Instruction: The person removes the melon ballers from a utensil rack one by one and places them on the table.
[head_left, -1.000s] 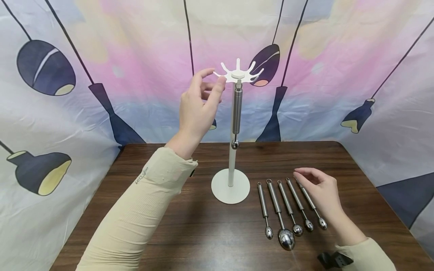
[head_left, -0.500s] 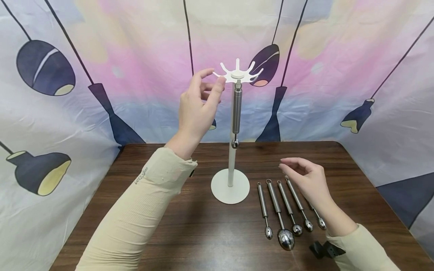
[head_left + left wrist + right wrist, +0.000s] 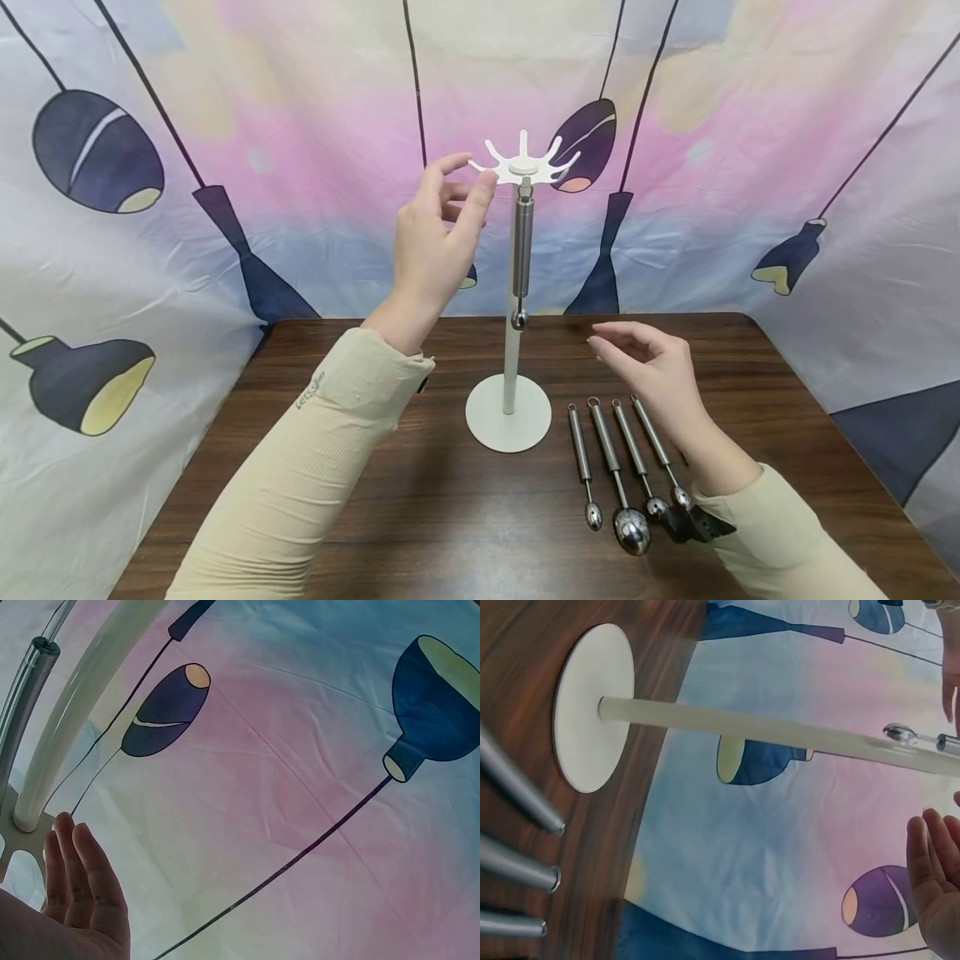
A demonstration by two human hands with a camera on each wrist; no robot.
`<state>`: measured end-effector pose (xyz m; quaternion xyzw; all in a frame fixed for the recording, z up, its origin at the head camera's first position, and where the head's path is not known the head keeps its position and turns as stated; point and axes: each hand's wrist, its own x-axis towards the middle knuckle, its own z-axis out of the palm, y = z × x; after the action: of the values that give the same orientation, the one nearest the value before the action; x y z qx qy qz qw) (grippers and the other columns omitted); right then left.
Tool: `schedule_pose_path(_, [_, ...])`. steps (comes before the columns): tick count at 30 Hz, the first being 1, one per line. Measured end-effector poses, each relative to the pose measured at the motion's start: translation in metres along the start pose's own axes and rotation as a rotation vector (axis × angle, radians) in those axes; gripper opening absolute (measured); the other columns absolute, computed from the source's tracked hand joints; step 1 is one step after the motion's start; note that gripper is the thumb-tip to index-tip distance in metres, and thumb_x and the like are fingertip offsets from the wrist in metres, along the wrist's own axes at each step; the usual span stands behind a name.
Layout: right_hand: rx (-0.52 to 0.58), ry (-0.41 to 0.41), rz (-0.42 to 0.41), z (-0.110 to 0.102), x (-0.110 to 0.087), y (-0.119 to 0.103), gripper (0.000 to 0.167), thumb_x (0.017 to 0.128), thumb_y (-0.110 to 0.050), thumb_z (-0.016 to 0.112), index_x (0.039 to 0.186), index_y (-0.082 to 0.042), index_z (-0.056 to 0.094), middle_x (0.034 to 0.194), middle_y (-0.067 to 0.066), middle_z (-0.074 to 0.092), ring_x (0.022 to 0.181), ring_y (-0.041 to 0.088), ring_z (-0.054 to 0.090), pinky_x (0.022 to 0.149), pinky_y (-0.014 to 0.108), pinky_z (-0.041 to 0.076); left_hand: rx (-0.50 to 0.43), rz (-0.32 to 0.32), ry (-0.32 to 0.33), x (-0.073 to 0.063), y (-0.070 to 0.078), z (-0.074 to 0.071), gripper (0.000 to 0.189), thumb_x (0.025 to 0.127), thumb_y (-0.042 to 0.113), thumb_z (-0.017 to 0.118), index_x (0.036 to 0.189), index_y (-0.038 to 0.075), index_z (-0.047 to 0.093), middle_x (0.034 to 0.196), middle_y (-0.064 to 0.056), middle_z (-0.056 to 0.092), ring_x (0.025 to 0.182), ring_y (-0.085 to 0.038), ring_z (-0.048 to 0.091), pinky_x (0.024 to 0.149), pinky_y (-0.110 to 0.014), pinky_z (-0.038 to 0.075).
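Observation:
A white stand (image 3: 510, 367) with a round base and a ring of hooks (image 3: 523, 169) on top stands upright on the table. At its upper left, my left hand (image 3: 435, 237) pinches one hook between thumb and index finger. From a front hook hangs a steel melon baller (image 3: 523, 246) by its handle ring, bowl down. Right of the base lies a row of melon ballers (image 3: 609, 442), handles pointing away. Over their handle ends hovers my right hand (image 3: 656, 367), fingers slightly bent, holding nothing. Its forearm covers most of the rightmost baller.
The dark wooden table (image 3: 360, 500) ends just behind the stand. A cloth backdrop (image 3: 330, 108) printed with lamps hangs behind it and along both sides. A black wrist camera (image 3: 697, 525) sits under the right cuff, overlapping the nearby bowls.
My right hand has moved up and left, from the rightmost melon baller towards the stand, carrying nothing. My left hand keeps its place at the hook, and the hanging baller stays where it was.

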<state>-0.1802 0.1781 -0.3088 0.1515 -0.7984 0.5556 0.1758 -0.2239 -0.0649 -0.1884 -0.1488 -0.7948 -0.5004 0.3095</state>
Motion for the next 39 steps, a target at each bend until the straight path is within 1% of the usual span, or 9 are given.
schedule_pose_path(2, [0.027,0.001,0.005,0.003,0.003,-0.003,0.021,0.091,-0.014,0.071,0.108,-0.002,0.073,0.088,-0.007,0.074,0.077,0.007,0.07,0.071,0.019,0.056,-0.001,0.004,0.001,0.0,0.0,0.0,0.043,0.099,0.038,0.057,0.135,0.014,0.055,0.101,-0.006,0.076,0.082,-0.021,0.072,0.069,-0.026,0.05])
schedule_pose_path(8, [0.116,-0.008,0.014,0.014,0.012,-0.008,0.024,0.09,-0.011,0.072,0.11,0.002,0.072,0.089,-0.019,0.072,0.082,0.002,0.07,0.076,0.019,0.057,0.008,-0.001,-0.001,0.0,0.0,-0.001,0.043,0.099,0.039,0.057,0.135,0.014,0.055,0.102,-0.006,0.076,0.081,-0.016,0.071,0.07,-0.027,0.051])
schedule_pose_path(13, [0.129,-0.023,0.026,0.024,0.018,-0.012,0.026,0.09,-0.014,0.073,0.112,0.0,0.072,0.093,-0.021,0.071,0.09,0.0,0.069,0.079,0.018,0.055,0.008,-0.015,-0.004,-0.001,-0.001,-0.001,0.044,0.099,0.039,0.057,0.135,0.014,0.055,0.103,-0.005,0.076,0.081,-0.015,0.071,0.071,-0.027,0.051])
schedule_pose_path(18, [0.16,-0.024,0.02,0.033,0.026,-0.017,0.027,0.089,-0.013,0.074,0.112,0.0,0.072,0.095,-0.016,0.073,0.091,0.001,0.07,0.082,0.019,0.055,0.014,-0.008,-0.003,-0.001,0.0,-0.001,0.044,0.099,0.04,0.057,0.135,0.014,0.055,0.103,-0.005,0.076,0.081,-0.014,0.07,0.071,-0.028,0.051])
schedule_pose_path(22, [0.176,-0.037,0.004,0.039,0.033,-0.024,0.026,0.088,-0.012,0.074,0.112,0.0,0.072,0.102,0.001,0.075,0.091,0.001,0.07,0.084,0.02,0.056,0.02,0.0,-0.002,-0.001,-0.001,-0.002,0.044,0.099,0.04,0.057,0.135,0.014,0.055,0.104,-0.005,0.076,0.082,-0.014,0.071,0.07,-0.028,0.052])
schedule_pose_path(26, [0.177,-0.05,-0.01,0.044,0.039,-0.03,0.027,0.088,-0.012,0.073,0.113,-0.001,0.072,0.11,0.016,0.073,0.092,0.001,0.07,0.086,0.021,0.056,0.023,-0.018,-0.008,0.0,0.0,-0.002,0.045,0.099,0.041,0.057,0.135,0.016,0.055,0.106,-0.004,0.076,0.084,-0.014,0.071,0.071,-0.028,0.052])
schedule_pose_path(29, [0.169,-0.058,-0.01,0.048,0.044,-0.036,0.029,0.088,-0.013,0.074,0.115,-0.003,0.072,0.109,0.015,0.073,0.091,0.003,0.07,0.085,0.021,0.056,0.019,-0.023,-0.007,0.0,0.0,-0.002,0.045,0.099,0.042,0.057,0.135,0.016,0.055,0.105,-0.003,0.076,0.084,-0.014,0.071,0.071,-0.027,0.051])
schedule_pose_path(34, [0.159,-0.083,0.001,0.054,0.052,-0.044,0.03,0.089,-0.019,0.074,0.117,-0.008,0.071,0.104,0.012,0.074,0.091,0.008,0.07,0.081,0.023,0.055,0.009,0.004,0.001,0.0,0.0,-0.002,0.044,0.099,0.04,0.058,0.135,0.014,0.055,0.104,-0.005,0.076,0.082,-0.014,0.071,0.069,-0.028,0.052])
schedule_pose_path(39, [0.153,-0.079,-0.027,0.059,0.057,-0.048,0.027,0.09,-0.018,0.073,0.113,-0.005,0.072,0.099,0.01,0.073,0.087,0.008,0.069,0.08,0.022,0.054,0.012,-0.009,-0.005,0.0,0.0,-0.002,0.045,0.099,0.041,0.058,0.136,0.015,0.055,0.104,-0.005,0.076,0.083,-0.015,0.071,0.07,-0.028,0.052])
